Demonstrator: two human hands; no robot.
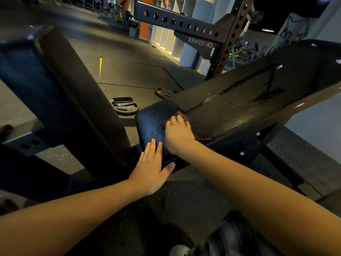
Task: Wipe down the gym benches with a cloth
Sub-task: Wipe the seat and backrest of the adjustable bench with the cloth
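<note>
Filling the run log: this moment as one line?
wiping bench pad | right hand: holds cloth on pad | left hand: flat on pad end | wet streaks ahead

We see the bench pad (239, 100) covered in black leather-like vinyl — grainy and cracked, with glossy wet streaks toward two o'clock. The cloth (182, 115) on it looks like soft, matt reddish-brown fabric. The bench frame (221, 145) and the perforated rack upright (234, 36) at one o'clock are matt painted metal — the bolts (241, 153) shine. The floor (193, 191) at six o'clock is matt, speckled rubber.
</note>
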